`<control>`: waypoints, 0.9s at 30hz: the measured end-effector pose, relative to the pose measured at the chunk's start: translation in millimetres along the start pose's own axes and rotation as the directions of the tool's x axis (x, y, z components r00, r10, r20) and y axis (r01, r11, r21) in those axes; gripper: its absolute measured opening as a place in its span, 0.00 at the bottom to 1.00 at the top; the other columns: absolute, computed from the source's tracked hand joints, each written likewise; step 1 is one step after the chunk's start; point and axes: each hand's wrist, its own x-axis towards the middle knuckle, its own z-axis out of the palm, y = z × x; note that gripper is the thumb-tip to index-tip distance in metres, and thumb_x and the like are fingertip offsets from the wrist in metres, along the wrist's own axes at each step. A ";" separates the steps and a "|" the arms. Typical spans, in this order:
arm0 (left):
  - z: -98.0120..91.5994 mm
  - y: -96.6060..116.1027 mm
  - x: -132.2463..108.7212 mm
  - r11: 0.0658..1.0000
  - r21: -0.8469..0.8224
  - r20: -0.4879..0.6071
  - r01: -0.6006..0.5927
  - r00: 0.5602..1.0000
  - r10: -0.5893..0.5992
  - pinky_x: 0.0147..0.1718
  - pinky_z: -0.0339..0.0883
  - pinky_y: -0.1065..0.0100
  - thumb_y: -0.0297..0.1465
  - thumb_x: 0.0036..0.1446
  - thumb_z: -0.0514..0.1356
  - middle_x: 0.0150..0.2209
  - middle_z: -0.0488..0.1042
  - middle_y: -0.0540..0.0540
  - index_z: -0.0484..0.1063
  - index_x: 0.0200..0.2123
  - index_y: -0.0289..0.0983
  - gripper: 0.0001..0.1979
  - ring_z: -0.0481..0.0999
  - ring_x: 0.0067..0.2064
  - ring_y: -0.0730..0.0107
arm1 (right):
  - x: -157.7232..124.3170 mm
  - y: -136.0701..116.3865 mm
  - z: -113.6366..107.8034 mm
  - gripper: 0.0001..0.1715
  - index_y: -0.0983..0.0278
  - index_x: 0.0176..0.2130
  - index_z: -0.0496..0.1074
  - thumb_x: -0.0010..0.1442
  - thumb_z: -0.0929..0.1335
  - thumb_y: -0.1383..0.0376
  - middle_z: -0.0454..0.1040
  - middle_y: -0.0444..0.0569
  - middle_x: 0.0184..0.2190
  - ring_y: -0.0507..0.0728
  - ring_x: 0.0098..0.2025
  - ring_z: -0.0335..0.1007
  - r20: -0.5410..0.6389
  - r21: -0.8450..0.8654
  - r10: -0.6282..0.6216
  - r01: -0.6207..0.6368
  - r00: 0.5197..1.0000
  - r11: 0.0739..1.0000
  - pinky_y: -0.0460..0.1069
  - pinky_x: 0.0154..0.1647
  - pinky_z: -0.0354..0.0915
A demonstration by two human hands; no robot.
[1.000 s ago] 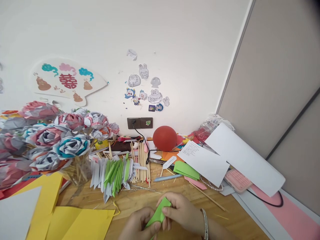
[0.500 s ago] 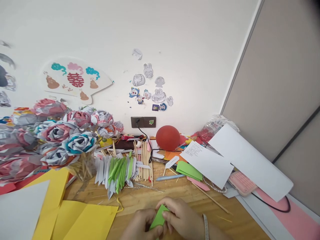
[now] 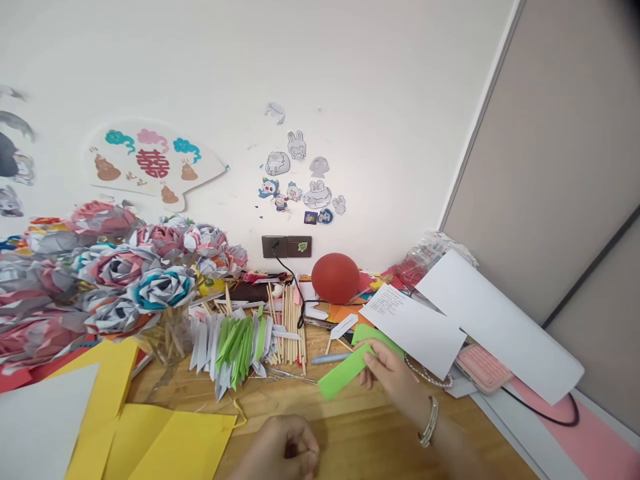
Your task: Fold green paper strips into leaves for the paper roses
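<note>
My right hand [image 3: 383, 367] pinches a flat bright green paper strip [image 3: 345, 373] between thumb and fingers, held at a slant above the table. Just behind that hand lies a stack of green paper strips [image 3: 373, 333], partly covered by it. My left hand [image 3: 287, 447] is curled low at the front, thumb against the fingers; its inside is hidden and no green shows in it. Left of the strip sits a row of folded green and white paper pieces [image 3: 237, 350]. A light blue pen [image 3: 330, 359] rests behind the strip.
Paper flowers [image 3: 160, 287] crowd the left, above yellow sheets [image 3: 175, 440]. Wooden sticks [image 3: 293, 327], a black cable [image 3: 301, 310] and a red balloon [image 3: 335, 278] line the back. White sheets [image 3: 415, 327] and a pink calculator-like object [image 3: 484, 367] lie to the right.
My hands have parted from the green paper they held together. The right hand has moved forward and right and now holds a flat green strip by the stack; the left stays low.
</note>
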 end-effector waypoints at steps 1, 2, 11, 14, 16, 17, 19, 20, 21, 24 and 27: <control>0.4 -0.4 1.3 1.000 -0.025 -0.015 -0.001 1.000 0.001 0.25 0.56 0.75 0.30 0.41 0.56 0.17 0.70 0.55 0.65 0.21 0.37 0.02 0.67 0.22 0.75 | 2.2 0.9 -3.3 0.17 0.64 0.36 0.63 0.59 0.62 0.52 0.68 0.42 0.19 0.52 0.22 0.64 -0.012 0.027 0.002 -0.001 1.000 1.000 0.46 0.24 0.60; 0.3 -0.5 2.7 0.998 -0.056 -0.029 -0.007 1.000 0.005 0.25 0.57 0.74 0.32 0.41 0.57 0.18 0.70 0.55 0.66 0.23 0.37 0.04 0.67 0.23 0.74 | 3.5 2.2 -4.6 0.18 0.64 0.35 0.63 0.58 0.62 0.51 0.68 0.42 0.19 0.52 0.21 0.65 0.000 0.055 0.010 -0.010 1.000 0.998 0.46 0.24 0.60; -8.1 4.0 6.0 0.994 -0.112 0.004 -0.012 1.000 0.013 0.22 0.55 0.74 0.48 0.47 0.56 0.25 0.73 0.49 0.66 0.27 0.36 0.19 0.66 0.23 0.74 | -7.0 15.8 31.3 0.18 0.65 0.36 0.64 0.56 0.64 0.53 0.69 0.42 0.20 0.51 0.21 0.65 0.263 0.127 0.077 -0.113 0.962 0.985 0.46 0.23 0.61; -7.1 2.1 6.6 0.997 -0.080 -0.039 0.014 0.999 -0.017 0.19 0.53 0.74 0.49 0.46 0.55 0.21 0.69 0.53 0.63 0.25 0.38 0.18 0.62 0.21 0.76 | -6.0 14.1 29.0 0.17 0.65 0.35 0.64 0.56 0.64 0.53 0.70 0.44 0.22 0.52 0.22 0.66 0.224 0.099 0.068 -0.093 0.972 0.991 0.47 0.25 0.63; -6.6 0.3 7.3 0.999 -0.052 -0.062 0.014 0.998 -0.017 0.18 0.52 0.74 0.49 0.46 0.55 0.19 0.65 0.55 0.62 0.24 0.39 0.18 0.58 0.19 0.77 | -4.8 12.1 25.7 0.16 0.65 0.35 0.64 0.55 0.64 0.54 0.71 0.44 0.22 0.52 0.23 0.68 0.202 0.085 0.068 -0.087 0.977 0.993 0.47 0.26 0.63; -6.8 -0.5 7.6 0.999 -0.037 -0.071 0.011 0.997 -0.014 0.18 0.51 0.74 0.49 0.46 0.55 0.18 0.64 0.56 0.62 0.25 0.39 0.18 0.57 0.18 0.77 | -4.4 11.2 24.5 0.16 0.65 0.36 0.64 0.55 0.64 0.55 0.71 0.44 0.22 0.53 0.24 0.68 0.194 0.080 0.068 -0.085 0.979 0.993 0.48 0.26 0.64; -8.3 -2.2 8.4 1.000 -0.007 -0.098 -0.010 0.995 0.009 0.18 0.51 0.74 0.49 0.47 0.54 0.18 0.62 0.57 0.63 0.26 0.38 0.18 0.57 0.18 0.77 | -4.0 10.2 23.3 0.16 0.66 0.38 0.64 0.54 0.64 0.56 0.71 0.43 0.21 0.52 0.23 0.68 0.172 0.059 0.069 -0.080 0.983 0.995 0.47 0.25 0.63; -9.8 -3.1 8.9 1.000 0.003 -0.121 -0.031 0.992 0.031 0.19 0.51 0.74 0.48 0.48 0.54 0.18 0.61 0.57 0.64 0.28 0.38 0.18 0.57 0.19 0.76 | -3.8 10.3 22.7 0.16 0.66 0.39 0.64 0.54 0.64 0.57 0.71 0.43 0.21 0.52 0.22 0.67 0.158 0.045 0.074 -0.082 0.985 0.996 0.47 0.25 0.63; -11.8 -4.2 9.4 0.998 0.012 -0.158 -0.059 0.986 0.061 0.20 0.52 0.74 0.48 0.50 0.53 0.17 0.60 0.58 0.65 0.32 0.37 0.19 0.58 0.19 0.75 | -3.4 10.7 21.9 0.16 0.65 0.39 0.64 0.54 0.64 0.58 0.71 0.42 0.20 0.52 0.21 0.66 0.138 0.032 0.082 -0.087 0.987 0.996 0.47 0.24 0.62; -19.4 -7.9 10.0 0.984 0.108 -0.341 -0.138 0.925 0.167 0.23 0.56 0.72 0.45 0.55 0.50 0.17 0.58 0.58 0.64 0.44 0.35 0.21 0.62 0.21 0.71 | -1.4 13.6 17.0 0.14 0.65 0.40 0.63 0.54 0.63 0.61 0.70 0.40 0.18 0.53 0.20 0.66 0.059 0.029 0.103 -0.104 0.993 0.994 0.48 0.25 0.62; -24.5 -10.4 7.5 0.917 0.360 -0.465 -0.170 0.819 0.335 0.24 0.61 0.71 0.40 0.59 0.50 0.19 0.63 0.56 0.65 0.47 0.37 0.18 0.66 0.22 0.69 | -1.2 14.8 15.0 0.12 0.64 0.40 0.62 0.55 0.62 0.61 0.71 0.42 0.20 0.56 0.25 0.70 0.006 0.002 0.061 -0.061 0.998 0.998 0.50 0.30 0.64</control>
